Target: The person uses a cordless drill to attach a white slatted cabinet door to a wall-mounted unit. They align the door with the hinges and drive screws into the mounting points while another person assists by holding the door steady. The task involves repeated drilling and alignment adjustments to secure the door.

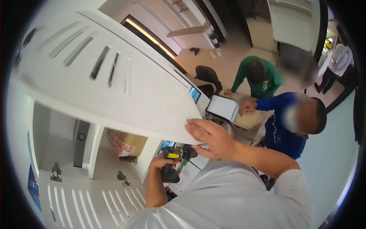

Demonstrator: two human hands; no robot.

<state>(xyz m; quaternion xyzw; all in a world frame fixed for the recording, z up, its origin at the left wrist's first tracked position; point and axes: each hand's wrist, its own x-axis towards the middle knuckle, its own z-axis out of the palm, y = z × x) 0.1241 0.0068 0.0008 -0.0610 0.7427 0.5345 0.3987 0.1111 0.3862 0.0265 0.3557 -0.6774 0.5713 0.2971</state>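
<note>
- White slatted door [99, 76], swung up and open, fills the view from 9 to 12 o'clock; the right hand [213, 139] lies flat against its lower edge at about 3 o'clock of centre, fingers spread and closed around nothing.
- The left hand [164, 162] is wrapped tight on the grip of a black-and-yellow drill [175, 160], at roughly 6 o'clock, just below the door's edge.
- Inside the cabinet [61, 133] sits a cardboard box [127, 144], with two hinges [56, 171] on a lower door at 8 o'clock.
- Likely risk: the door rests only on an open palm (no grip at all), so it could slip and drop onto the drill hand.
- Two people [289, 122] lean over a tablet [222, 107] at 2 o'clock, near enough for a falling door or slipping drill to startle them.
</note>
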